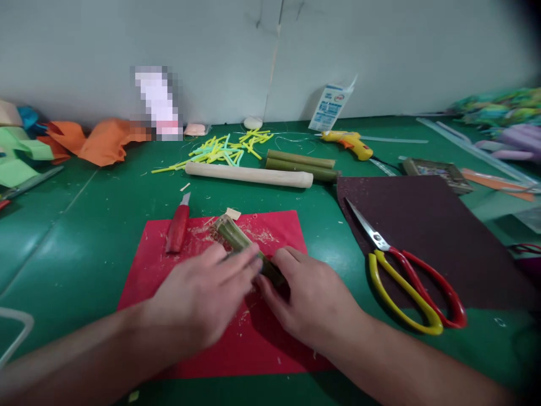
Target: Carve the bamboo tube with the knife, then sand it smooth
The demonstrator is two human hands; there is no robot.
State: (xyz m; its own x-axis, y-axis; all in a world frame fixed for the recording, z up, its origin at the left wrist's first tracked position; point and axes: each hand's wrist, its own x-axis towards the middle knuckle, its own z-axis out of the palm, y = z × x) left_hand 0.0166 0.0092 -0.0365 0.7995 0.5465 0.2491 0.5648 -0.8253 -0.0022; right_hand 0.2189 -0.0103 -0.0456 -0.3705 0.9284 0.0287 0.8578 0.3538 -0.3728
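At the centre of the frame I see a short piece of bamboo (237, 238), green and smooth along its round side, paler at the end pointing up and left, lying slantwise over a flat red sheet (220, 349). My right hand (316, 290) is wrapped around its lower end; my left hand (203, 296) is laid across its middle, fingers blurred, so I can't tell whether they grasp it. Curled, straw-coloured shavings (264, 234) litter the sheet around the far end. Left of centre I have a knife (178, 228) with a red handle and short metal blade; above, a pale, peeled-looking rod (249, 175); at right, steel scissors (380, 241) with looped red and yellow handles.
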